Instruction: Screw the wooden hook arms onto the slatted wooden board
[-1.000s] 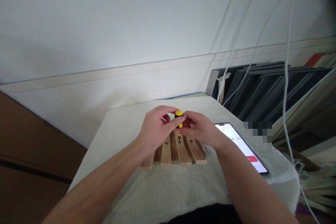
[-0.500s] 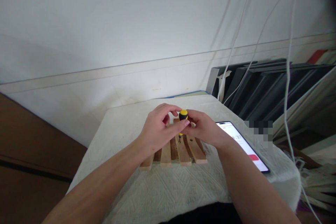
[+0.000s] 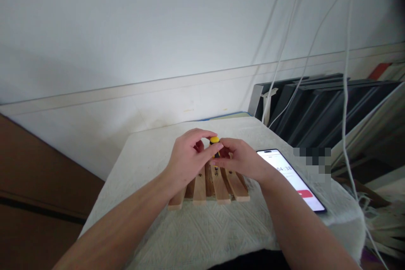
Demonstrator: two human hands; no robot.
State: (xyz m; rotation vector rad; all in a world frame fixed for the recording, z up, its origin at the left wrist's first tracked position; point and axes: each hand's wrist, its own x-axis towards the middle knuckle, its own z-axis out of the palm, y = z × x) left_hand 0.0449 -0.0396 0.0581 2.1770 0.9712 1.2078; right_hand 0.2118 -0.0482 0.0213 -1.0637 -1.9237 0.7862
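Note:
A short screwdriver [image 3: 214, 139] with a yellow-and-black handle stands nearly upright between my hands. My left hand [image 3: 187, 155] closes thumb and fingers around the upper handle from the left. From the right, my right hand [image 3: 239, 159] pinches the same handle a little lower. Beneath them lies a wooden piece [image 3: 200, 192] made of several pale slats over darker crosspieces, with holes in the slats. The tip points down at a screw [image 3: 216, 173] in one slat; whether it sits in the screw head I cannot tell. My hands hide the far part of the slats.
A phone [image 3: 292, 179] showing a running timer lies right of my right hand. A whitish textured cloth [image 3: 152, 228] covers the table, which meets a white wall [image 3: 142, 29]. White cables [image 3: 345, 93] hang at the right, before dark panels [image 3: 319, 105]. Brown furniture [image 3: 38, 194] stands left.
The screwdriver handle has shifted slightly left and its top leans differently. My right fingers have moved left with it, now reaching lower around the handle. The timer has advanced by a second.

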